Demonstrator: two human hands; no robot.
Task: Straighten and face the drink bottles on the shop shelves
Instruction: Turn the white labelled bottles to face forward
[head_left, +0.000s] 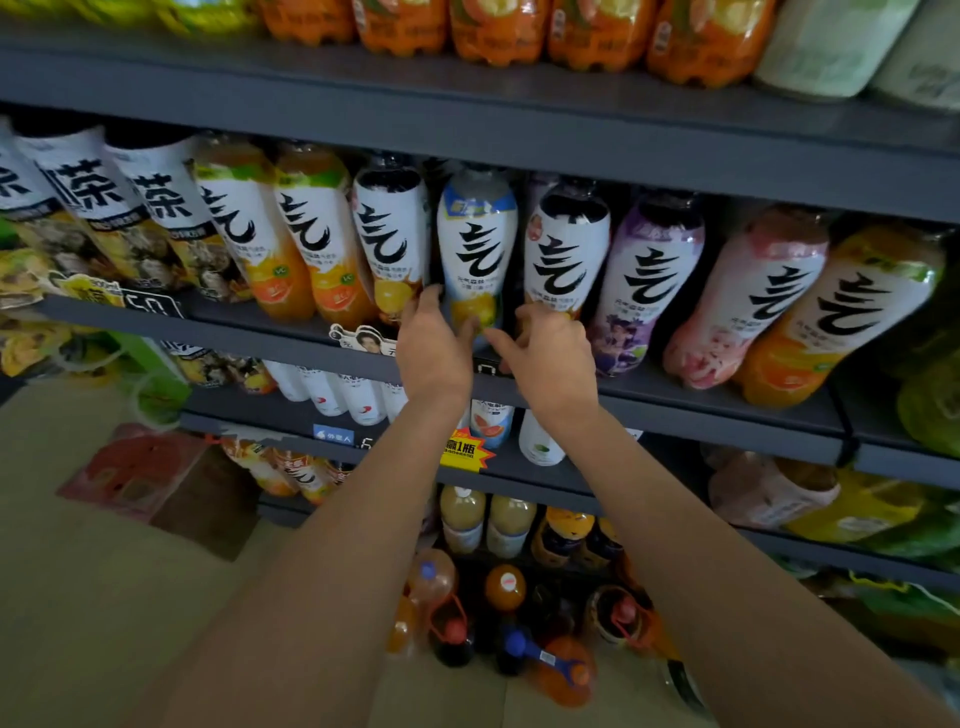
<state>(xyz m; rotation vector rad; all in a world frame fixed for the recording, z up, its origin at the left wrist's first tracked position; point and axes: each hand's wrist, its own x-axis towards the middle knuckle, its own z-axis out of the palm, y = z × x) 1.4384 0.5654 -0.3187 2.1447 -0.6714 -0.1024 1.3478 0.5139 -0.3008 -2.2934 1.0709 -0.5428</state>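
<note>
Up on the middle shelf, both hands at one white-labelled bottle with a pale blue top band and yellow fruit at its foot. Left hand against the bottle's lower left side, fingers curled round behind it, thumb on the front by the fruit picture. Right hand just beside, forefinger stretched to the bottle's base, other fingers curled near the foot of the next bottle; whether touching that one, cannot tell. Bottle upright, label facing out, standing in a row between a black-shouldered bottle on its left and the next bottle on its right. Further right, purple, pink and orange bottles, leaning in the wide lens. Below, more shelves of drinks and big bottles on the floor.
</note>
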